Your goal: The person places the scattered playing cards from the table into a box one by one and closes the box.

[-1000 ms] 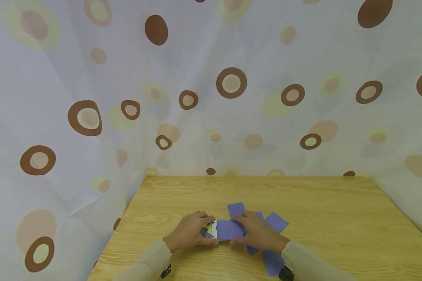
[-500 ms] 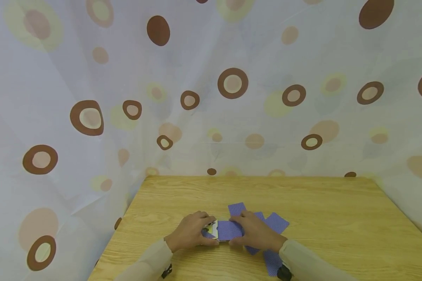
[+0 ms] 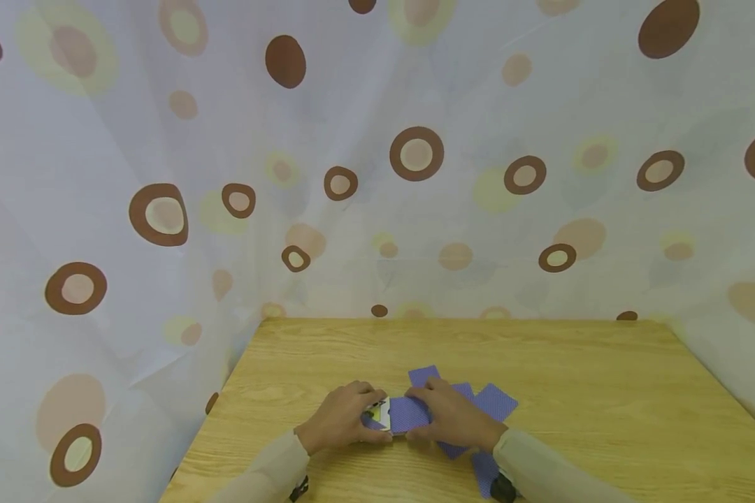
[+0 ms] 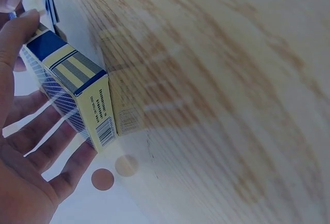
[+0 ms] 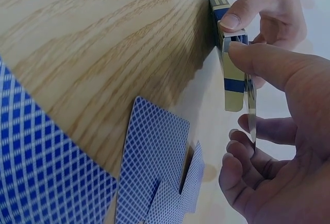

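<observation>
My left hand [image 3: 340, 417] grips a blue and cream playing-card box [image 4: 72, 69], its thumb on one edge and fingers along the other side. In the left wrist view, the box's end panel shows small print and a barcode. At the box's open end, my right hand [image 3: 456, 416] holds a blue-backed playing card [image 3: 409, 414] between thumb and fingers. The right wrist view shows this card nearly edge-on beside an unfolded box flap [image 5: 234, 87]. Whether more cards lie under it I cannot tell.
Several loose blue-backed cards [image 3: 495, 402] lie face down on the wooden table [image 3: 591, 391], behind and beneath my right forearm. A polka-dot curtain [image 3: 465, 209] hangs behind the table and along its sides.
My right hand has slid slightly left along the card toward the box, so less of the card shows between the hands. My left hand stays nearly still.
</observation>
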The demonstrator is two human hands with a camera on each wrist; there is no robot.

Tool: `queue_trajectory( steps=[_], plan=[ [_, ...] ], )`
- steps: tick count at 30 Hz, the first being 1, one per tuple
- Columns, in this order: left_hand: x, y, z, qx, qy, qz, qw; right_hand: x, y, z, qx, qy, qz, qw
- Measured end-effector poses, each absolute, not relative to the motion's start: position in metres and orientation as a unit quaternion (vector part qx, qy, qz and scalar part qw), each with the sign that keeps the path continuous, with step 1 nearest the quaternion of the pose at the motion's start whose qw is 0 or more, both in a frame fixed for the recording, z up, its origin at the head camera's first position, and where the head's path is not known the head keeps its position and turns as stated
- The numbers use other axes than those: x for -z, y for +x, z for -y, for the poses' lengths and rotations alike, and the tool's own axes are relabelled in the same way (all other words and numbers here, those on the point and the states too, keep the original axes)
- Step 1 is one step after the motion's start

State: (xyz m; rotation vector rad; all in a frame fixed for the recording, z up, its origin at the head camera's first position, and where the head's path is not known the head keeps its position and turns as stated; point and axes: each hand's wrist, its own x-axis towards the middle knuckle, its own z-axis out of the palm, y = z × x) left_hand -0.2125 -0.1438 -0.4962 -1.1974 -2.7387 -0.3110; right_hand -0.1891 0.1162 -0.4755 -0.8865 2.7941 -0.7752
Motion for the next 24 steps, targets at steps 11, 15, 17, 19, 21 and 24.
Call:
queue_trajectory(
  steps=[11,15,17,19,21,24],
  plan=[
    [0.498,-0.211,0.143,0.112,-0.402,0.906,0.071,0.48,-0.193,-0.107,0.252,-0.309,-0.916,0.051],
    [0.498,-0.211,0.142,0.111,-0.396,0.91,0.062,0.482,-0.195,-0.103,0.255,-0.311,-0.914,0.049],
    [0.498,-0.211,0.141,0.11,-0.395,0.91,0.063,0.482,-0.195,-0.101,0.26,-0.311,-0.913,0.049],
    [0.498,-0.211,0.141,0.111,-0.4,0.907,0.07,0.482,-0.195,-0.1,0.267,-0.313,-0.91,0.05],
    [0.498,-0.212,0.141,0.112,-0.404,0.904,0.077,0.483,-0.195,-0.098,0.27,-0.316,-0.908,0.049],
    [0.498,-0.212,0.141,0.113,-0.409,0.902,0.082,0.484,-0.196,-0.097,0.271,-0.32,-0.907,0.046]
  ],
)
